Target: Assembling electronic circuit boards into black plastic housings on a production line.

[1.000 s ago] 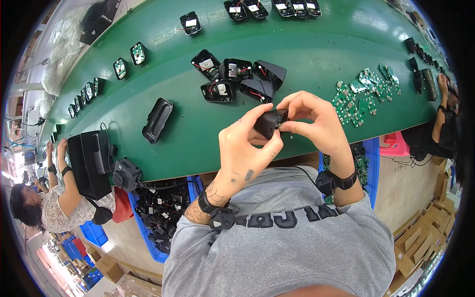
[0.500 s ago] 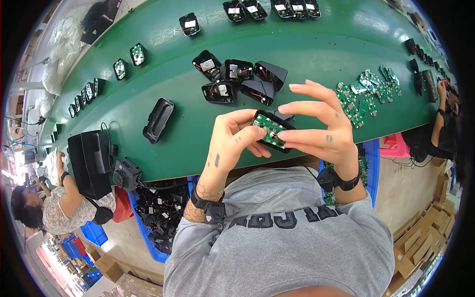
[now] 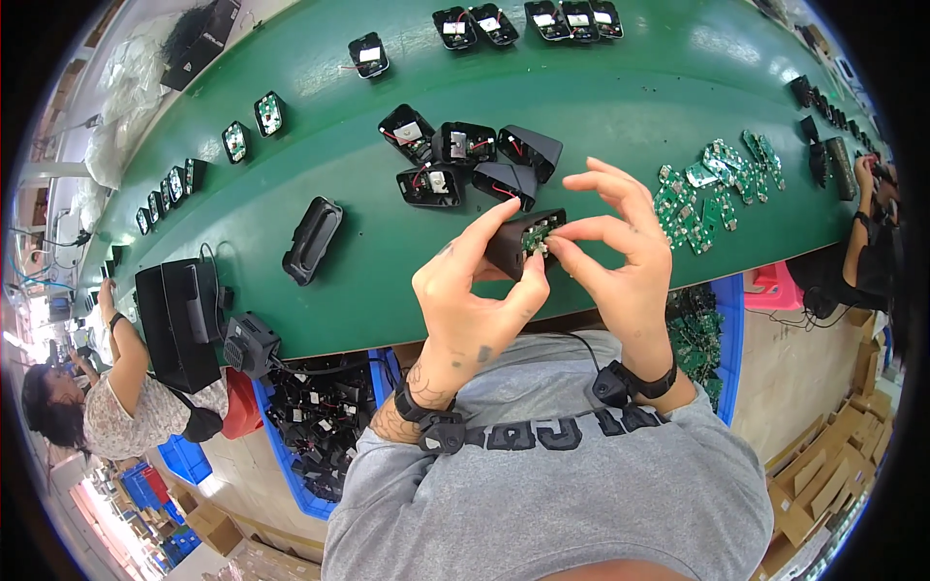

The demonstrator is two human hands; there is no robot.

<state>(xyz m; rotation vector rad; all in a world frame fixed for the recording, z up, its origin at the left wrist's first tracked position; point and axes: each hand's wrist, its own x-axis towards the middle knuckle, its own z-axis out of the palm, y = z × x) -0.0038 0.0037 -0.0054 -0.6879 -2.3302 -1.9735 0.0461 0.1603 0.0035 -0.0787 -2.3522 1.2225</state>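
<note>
Above the near edge of the table, my left hand (image 3: 475,305) grips a black plastic housing (image 3: 506,250), which is tilted so its opening points right. A green circuit board (image 3: 539,234) sits in that opening, and my left thumb presses at its lower edge. The thumb and index finger of my right hand (image 3: 620,257) pinch together at the board's right side; whatever is between them is too small to make out. Its other fingers are raised. Just beyond my hands lies a cluster of open black housings (image 3: 429,184) with red wires.
Loose green circuit boards (image 3: 717,184) are piled to the right. A long black tray-like part (image 3: 313,240) lies to the left. Housings with boards (image 3: 269,113) line the far left. Blue bins (image 3: 300,484) stand below the table edge. Co-workers sit at both sides.
The housing has been turned from face-up to tilted, with its side wall now showing. My left hand has rotated with it, and my right fingertips have come together at the board's edge.
</note>
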